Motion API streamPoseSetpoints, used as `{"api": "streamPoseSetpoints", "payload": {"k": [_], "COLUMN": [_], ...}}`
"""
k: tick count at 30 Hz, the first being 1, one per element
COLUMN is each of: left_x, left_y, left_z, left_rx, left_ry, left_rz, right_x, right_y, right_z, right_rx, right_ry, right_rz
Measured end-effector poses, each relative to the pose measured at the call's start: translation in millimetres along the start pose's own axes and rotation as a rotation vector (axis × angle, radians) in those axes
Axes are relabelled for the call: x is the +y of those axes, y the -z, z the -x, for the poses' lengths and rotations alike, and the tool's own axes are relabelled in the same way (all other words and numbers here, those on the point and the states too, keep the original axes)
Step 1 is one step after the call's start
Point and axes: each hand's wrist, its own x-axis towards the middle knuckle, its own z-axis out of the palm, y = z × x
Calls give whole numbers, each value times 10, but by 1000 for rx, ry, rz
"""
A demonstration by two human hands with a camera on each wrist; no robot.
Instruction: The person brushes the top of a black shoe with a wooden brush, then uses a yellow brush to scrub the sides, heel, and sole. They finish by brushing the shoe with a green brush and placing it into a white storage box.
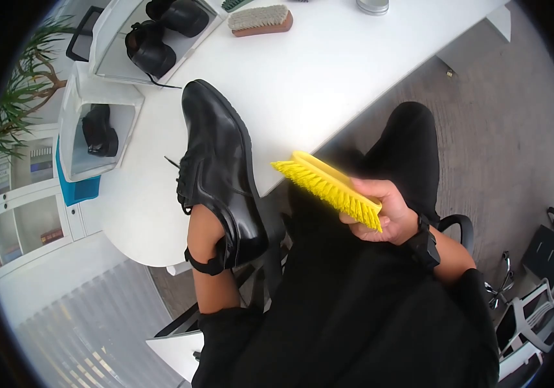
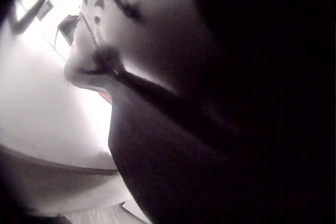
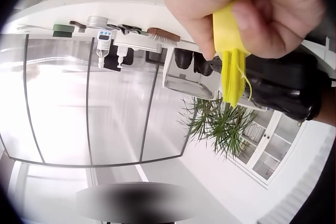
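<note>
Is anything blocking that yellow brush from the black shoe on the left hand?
Nothing visible does: the right hand holds the yellow brush with its far end toward the black shoe, and only a gap shows between them.

No readable text or brands; marks on blue display (image 3: 104,35) of white device (image 3: 103,46) too small.

The person is wearing a loose black top (image 1: 354,310); its left sleeve (image 1: 228,330) and right sleeve (image 1: 477,294) are ending above bare forearms. Black trousers (image 1: 413,142) are covering the visible leg, their cloth appearing plain and closely matching the top in tone. A dark strap (image 1: 204,262) is circling the left wrist; a black band (image 1: 424,223) is encircling the right, bearing a dark, boxy device (image 1: 424,248).
</note>
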Motion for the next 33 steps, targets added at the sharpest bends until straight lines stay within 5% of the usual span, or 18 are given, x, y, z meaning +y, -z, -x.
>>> {"api": "streamPoseSetpoints", "payload": {"k": [12, 15, 19, 20, 23, 26, 27, 30, 33], "left_x": [168, 290, -82, -35, -123, -362, -408, -28, 79], "left_y": [-162, -226, -352, -360, -453, -520, -540, -568, -637], "left_z": [229, 151, 251, 242, 295, 335, 355, 275, 243], "left_rx": [-2, -26, 31, -68, 37, -10, -26, -98, 71], "left_ry": [-43, -176, -302, -239, -194, -91, -54, -180, -340], "left_rz": [50, -190, -319, -153, -182, -70, -32, -234, -306], "right_x": [-69, -165, -276, -312, -308, -442, -442, -469, -542], "right_y": [-173, -422, -772, -817, -1074, -1223, -1288, -1415, -1621], "right_z": [-137, -177, -283, -315, -486, -571, -620, -803, -1018], "right_rx": [-108, -80, 0, 55, 182, 262, 263, 328, 261], "right_ry": [-13, -2, 47, 115, 277, 392, 377, 704, 830], "right_rz": [-101, 191, 447, 557, 693, 1333, 1340, 1926, 2171]}}
